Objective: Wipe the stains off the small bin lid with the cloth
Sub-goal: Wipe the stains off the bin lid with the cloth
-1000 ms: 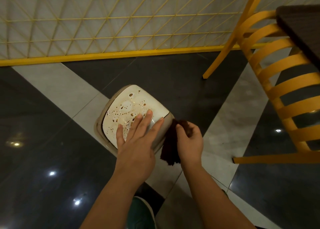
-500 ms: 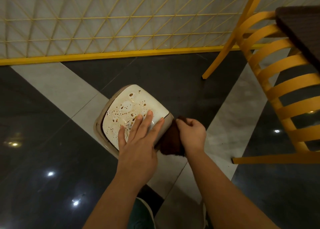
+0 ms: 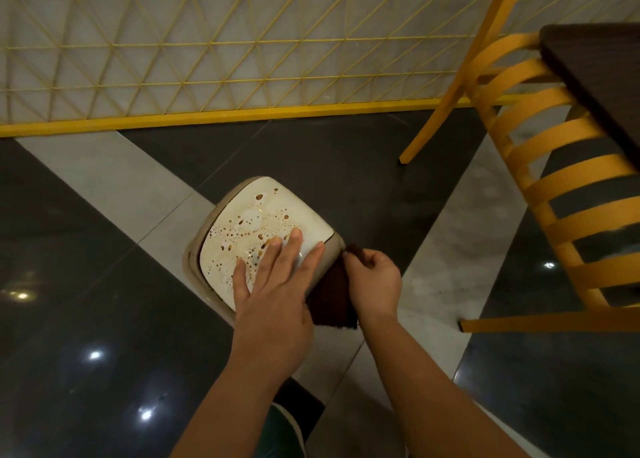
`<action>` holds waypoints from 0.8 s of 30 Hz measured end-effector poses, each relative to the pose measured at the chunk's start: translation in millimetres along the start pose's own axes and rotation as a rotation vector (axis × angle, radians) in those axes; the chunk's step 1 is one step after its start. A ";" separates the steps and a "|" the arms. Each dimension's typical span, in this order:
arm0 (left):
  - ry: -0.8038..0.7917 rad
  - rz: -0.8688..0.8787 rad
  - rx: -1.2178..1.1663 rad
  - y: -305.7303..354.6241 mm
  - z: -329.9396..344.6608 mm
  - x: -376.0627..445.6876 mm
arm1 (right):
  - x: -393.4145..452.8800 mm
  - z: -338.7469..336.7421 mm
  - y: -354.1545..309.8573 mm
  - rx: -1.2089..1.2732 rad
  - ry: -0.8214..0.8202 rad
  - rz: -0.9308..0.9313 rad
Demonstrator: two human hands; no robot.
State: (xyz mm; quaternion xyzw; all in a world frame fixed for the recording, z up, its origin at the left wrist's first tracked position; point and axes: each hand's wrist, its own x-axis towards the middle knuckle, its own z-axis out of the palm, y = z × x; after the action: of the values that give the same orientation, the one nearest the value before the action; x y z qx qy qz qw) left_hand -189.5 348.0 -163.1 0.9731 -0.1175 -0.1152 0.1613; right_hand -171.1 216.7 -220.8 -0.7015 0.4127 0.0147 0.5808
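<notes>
Since a second ago the right hand [image 3: 375, 279] has carried the dark cloth [image 3: 331, 298] up against the bin's near-right edge. Left to right: the left hand [image 3: 273, 296] rests flat, fingers straight, on the small bin lid [image 3: 252, 222] on the floor; right fingers pinch the cloth. Stains remain, wiping seemingly not begun

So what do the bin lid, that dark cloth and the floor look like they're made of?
The bin lid looks like glossy cream plastic: smooth, with a highlight and brown droplets beading on it. The cloth, held in the right hand, seems a soft dark brown fabric, hanging limp. The floor appears to be polished stone or tile, mirroring ceiling lights.
</notes>
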 end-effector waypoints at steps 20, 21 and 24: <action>-0.018 -0.006 0.008 -2.1 -2.1 0.9 | -47.1 -6.8 23.5 0.332 -0.195 0.124; -0.019 -0.012 0.002 -2.1 -1.7 1.2 | -53.0 1.4 27.7 0.291 -0.215 0.161; -0.016 -0.021 0.001 -2.3 -0.2 0.7 | -71.6 17.3 38.6 0.289 -0.223 0.288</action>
State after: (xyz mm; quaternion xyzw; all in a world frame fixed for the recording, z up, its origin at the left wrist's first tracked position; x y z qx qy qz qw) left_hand -188.4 349.9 -163.8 0.9734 -0.1085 -0.1249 0.1587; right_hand -233.4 271.9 -221.6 -0.5389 0.4399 0.1156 0.7090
